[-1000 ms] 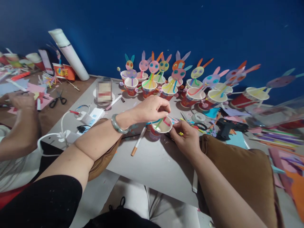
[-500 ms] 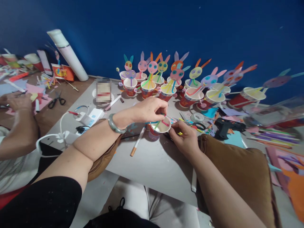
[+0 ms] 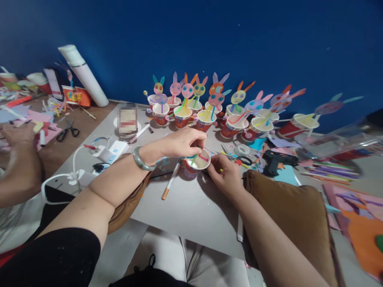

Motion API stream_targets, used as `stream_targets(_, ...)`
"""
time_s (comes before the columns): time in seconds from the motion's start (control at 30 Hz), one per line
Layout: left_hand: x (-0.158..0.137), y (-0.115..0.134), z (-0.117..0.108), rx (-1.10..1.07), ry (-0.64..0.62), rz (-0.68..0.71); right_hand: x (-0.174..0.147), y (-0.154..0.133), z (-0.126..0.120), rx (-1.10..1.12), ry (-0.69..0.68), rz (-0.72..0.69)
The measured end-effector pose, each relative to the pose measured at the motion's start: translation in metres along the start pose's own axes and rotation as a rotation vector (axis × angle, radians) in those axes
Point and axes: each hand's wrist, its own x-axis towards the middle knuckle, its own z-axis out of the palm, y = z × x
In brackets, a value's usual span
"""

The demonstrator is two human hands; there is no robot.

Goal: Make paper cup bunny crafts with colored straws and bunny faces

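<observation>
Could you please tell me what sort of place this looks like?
Probably a craft workspace: paper cups with rabbit-eared figures stand near the blue wall, a black glue gun lies nearby, and scissors lie beside pink paper.

behind, a deep blue wall (image 3: 191,44) with few tiny white specks (image 3: 238,24), and in front of it a grey tabletop (image 3: 194,213), meeting a brown surface (image 3: 89,124) at the left, under rather soft light.

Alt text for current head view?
A person's left hand is over a paper cup holding green and pink strips, right hand beside it. Behind are cups with rabbit faces before a blue wall; right, a glue gun.
</observation>
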Motion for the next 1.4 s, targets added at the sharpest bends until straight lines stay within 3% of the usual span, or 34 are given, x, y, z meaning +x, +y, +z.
stream_targets(0.5,0.002,-0.004,0.006,0.017,0.015,-0.043,0.000,-0.004,-0.002,-0.159,-0.004,-0.074)
stream_targets(0.93,0.003,-0.007,0.005,-0.053,-0.025,0.002,-0.001,0.000,0.005,-0.110,-0.162,-0.114)
stream_targets(1.17,0.004,-0.007,0.009,-0.090,0.000,0.039,-0.001,0.010,0.008,-0.163,-0.106,-0.121)
stream_targets(1.4,0.001,0.001,0.008,-0.084,0.056,0.136,0.000,0.007,0.002,-0.112,0.065,-0.138)
